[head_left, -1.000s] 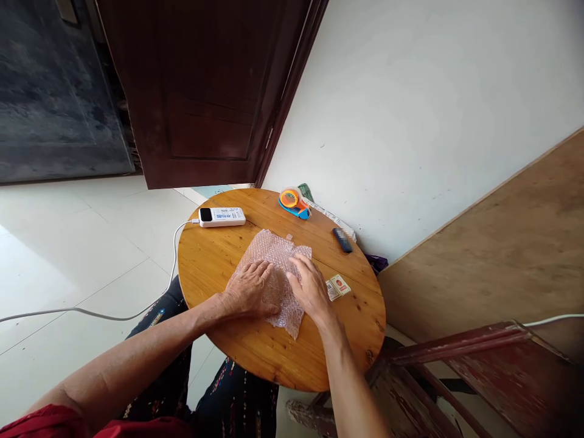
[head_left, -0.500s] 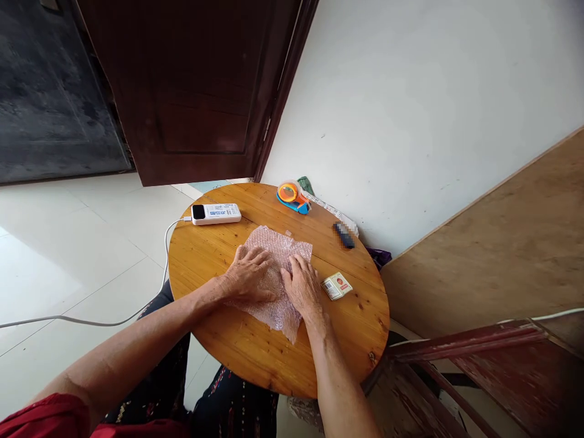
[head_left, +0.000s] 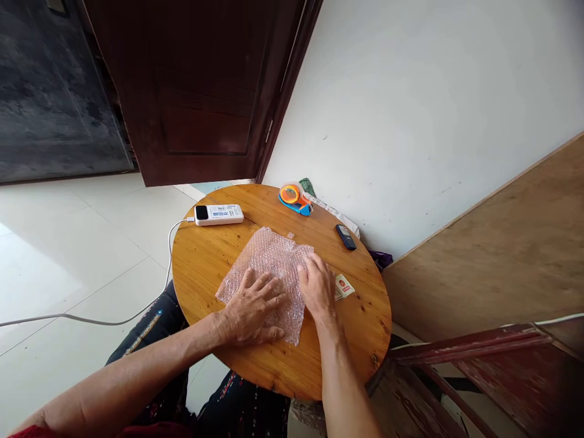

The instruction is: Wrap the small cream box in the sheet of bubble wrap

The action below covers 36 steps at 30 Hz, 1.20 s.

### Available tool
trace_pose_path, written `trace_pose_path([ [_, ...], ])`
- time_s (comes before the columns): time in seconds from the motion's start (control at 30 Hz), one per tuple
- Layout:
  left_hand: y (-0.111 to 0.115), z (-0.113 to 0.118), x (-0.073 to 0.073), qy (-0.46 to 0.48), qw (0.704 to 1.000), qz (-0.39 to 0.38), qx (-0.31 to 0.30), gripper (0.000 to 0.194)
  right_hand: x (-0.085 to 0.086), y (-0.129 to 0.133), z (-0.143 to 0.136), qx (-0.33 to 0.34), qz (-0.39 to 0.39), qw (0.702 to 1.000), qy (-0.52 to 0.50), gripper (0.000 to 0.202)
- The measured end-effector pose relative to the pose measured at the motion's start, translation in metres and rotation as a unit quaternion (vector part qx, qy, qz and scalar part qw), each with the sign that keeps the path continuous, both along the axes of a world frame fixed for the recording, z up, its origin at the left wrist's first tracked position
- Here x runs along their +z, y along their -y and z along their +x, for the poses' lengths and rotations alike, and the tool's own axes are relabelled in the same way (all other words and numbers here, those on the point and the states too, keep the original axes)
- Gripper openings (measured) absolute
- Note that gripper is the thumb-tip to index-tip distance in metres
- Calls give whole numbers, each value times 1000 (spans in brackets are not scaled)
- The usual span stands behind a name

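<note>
A pinkish sheet of bubble wrap (head_left: 269, 252) lies on the round wooden table (head_left: 260, 365). My left hand (head_left: 256, 307) rests flat on its lower part, fingers spread, holding nothing. At the sheet's right edge is my right hand (head_left: 318, 286), its fingers slightly bent and apart, with nothing visible in them. Partly hidden behind that hand is a small printed card (head_left: 344, 286). Whether anything lies beneath the wrap cannot be made out.
A white power bank (head_left: 219, 214) with a cable stands at the table's back left. An orange and blue tape dispenser (head_left: 295, 198) is at the back edge. To its right lies a small dark device (head_left: 345, 237). A wall and a dark door stand behind.
My left hand has slid down the bubble wrap towards me, uncovering its left part. My right hand has moved right to the sheet's edge and now partly covers the card.
</note>
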<state>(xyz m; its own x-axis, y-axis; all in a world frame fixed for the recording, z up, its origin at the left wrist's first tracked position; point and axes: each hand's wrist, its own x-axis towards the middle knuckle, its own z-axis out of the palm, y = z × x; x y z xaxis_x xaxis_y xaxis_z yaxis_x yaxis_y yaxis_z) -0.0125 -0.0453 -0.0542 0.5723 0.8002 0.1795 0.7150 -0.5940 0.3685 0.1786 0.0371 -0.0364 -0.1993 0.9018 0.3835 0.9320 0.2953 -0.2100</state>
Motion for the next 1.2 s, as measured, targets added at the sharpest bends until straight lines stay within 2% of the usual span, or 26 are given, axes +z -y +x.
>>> trace_pose_path([
  [0.1,1,-1,-5,3,1000,3,0,73,13,5,27,-67,44,996,-31,45],
  [0.2,-1,-1,-6,4,1000,7,2,73,15,13,60,-151,-30,988,-14,64],
  [0.3,0,1,-5,7,1000,0,11,71,12,22,78,-168,-102,980,-44,56],
  [0.4,2,1,-3,25,1000,-5,17,76,18,29,64,-119,-100,976,-153,54],
  [0.5,1,-4,0,88,995,-6,44,86,30,32,28,-1,-97,955,-279,56],
  [0.57,-2,-8,3,141,986,10,93,75,36,31,4,70,-108,943,-306,56],
  [0.63,-5,-11,3,169,972,31,161,63,36,28,-14,111,-117,941,-296,56],
  [0.73,-11,-13,1,164,957,9,238,67,25,24,-28,130,-126,954,-241,54],
  [0.9,-12,-12,0,135,953,-19,270,64,-1,24,-30,163,-150,968,-119,60],
  [1.03,-12,-11,1,107,956,-21,272,56,-9,27,-26,161,-147,962,-165,64],
  [1.2,-13,-12,3,119,955,-23,272,56,-8,26,-23,161,-162,950,-212,54],
])
